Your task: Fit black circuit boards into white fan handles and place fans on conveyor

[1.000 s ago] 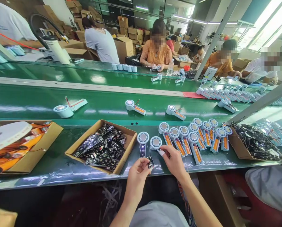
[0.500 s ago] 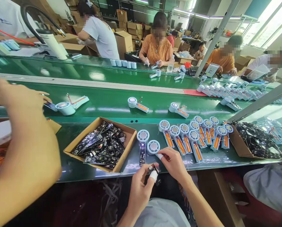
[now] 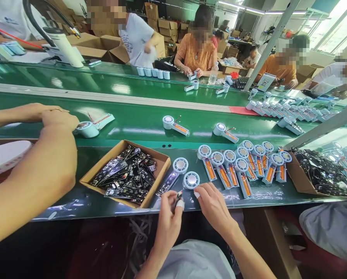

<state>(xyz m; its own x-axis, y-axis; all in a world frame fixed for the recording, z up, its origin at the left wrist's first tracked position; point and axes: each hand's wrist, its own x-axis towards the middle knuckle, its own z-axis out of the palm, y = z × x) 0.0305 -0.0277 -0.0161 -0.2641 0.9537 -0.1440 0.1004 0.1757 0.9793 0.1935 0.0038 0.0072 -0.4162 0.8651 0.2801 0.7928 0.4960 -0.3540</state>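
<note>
My left hand (image 3: 170,215) is closed on a small dark circuit board (image 3: 177,198), seen nearly edge-on, at the bench's front edge. My right hand (image 3: 215,205) is closed, thumb and fingers pinched beside the lower rim of a light blue handheld fan (image 3: 191,180). What lies between those fingertips is hidden, as is the fan's handle. White covers show on a fingertip of each hand. Just behind, another fan (image 3: 180,165) lies with a circuit board (image 3: 168,183) along its handle, slanting towards the lower left.
A cardboard tray (image 3: 158,192) of circuit boards stands left, another box (image 3: 299,182) right. Several fans with orange-filled handles (image 3: 244,186) lie between. Fans rest on the green belt (image 3: 138,120). A co-worker's arm (image 3: 51,166) reaches in from the left; a metal post (image 3: 321,126) slants at right.
My left hand has moved left and turned the board edge-on. The fan with the board has swung from straight to slanted. The co-worker's arm at left has lowered towards a fan on the belt.
</note>
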